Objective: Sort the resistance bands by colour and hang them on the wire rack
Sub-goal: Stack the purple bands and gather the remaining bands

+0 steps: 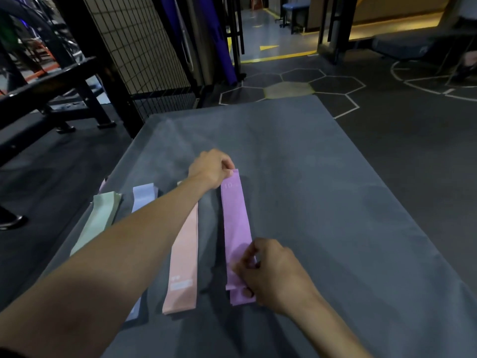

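We are still sorting: nothing hangs on the wire rack [144, 45] beyond our hands. Nearest, our right hand [268, 272] pinches the near end of the purple band [236, 228], which lies flat on the grey mat [322, 202]. Left of it lie the pink band [184, 254], blue band [143, 197] and green band [99, 220]. Farther out, our left hand [211, 167] pinches the purple band's far end.

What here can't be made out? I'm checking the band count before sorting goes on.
Head view only:
- blue band: middle hidden by the left forearm.
- pink band: far end behind the left hand.
- purple band: near end partly under the right hand; its print is blurred.
- green band: something pale behind it, too small to identify.
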Motion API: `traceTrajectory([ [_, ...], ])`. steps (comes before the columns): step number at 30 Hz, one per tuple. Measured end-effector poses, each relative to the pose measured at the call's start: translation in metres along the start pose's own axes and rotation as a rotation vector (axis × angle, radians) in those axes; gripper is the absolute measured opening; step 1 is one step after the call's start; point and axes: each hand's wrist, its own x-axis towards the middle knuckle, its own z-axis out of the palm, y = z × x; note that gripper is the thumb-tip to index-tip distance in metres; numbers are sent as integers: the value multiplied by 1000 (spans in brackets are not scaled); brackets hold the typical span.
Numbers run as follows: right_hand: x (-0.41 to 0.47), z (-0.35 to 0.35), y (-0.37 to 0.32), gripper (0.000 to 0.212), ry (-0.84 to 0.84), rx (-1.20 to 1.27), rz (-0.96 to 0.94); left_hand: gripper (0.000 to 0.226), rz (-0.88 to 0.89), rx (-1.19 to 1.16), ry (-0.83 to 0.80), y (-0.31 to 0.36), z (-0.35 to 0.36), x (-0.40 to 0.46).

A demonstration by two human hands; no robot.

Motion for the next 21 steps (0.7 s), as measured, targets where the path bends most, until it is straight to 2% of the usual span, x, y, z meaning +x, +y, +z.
traceTrajectory([
  [5, 5, 2, -2, 11, -24, -8, 18, 16, -9, 91, 19, 1, 8, 1],
  [21, 3, -1, 2, 15, -71, -16, 8, 17, 6, 129, -3, -4, 9, -1],
])
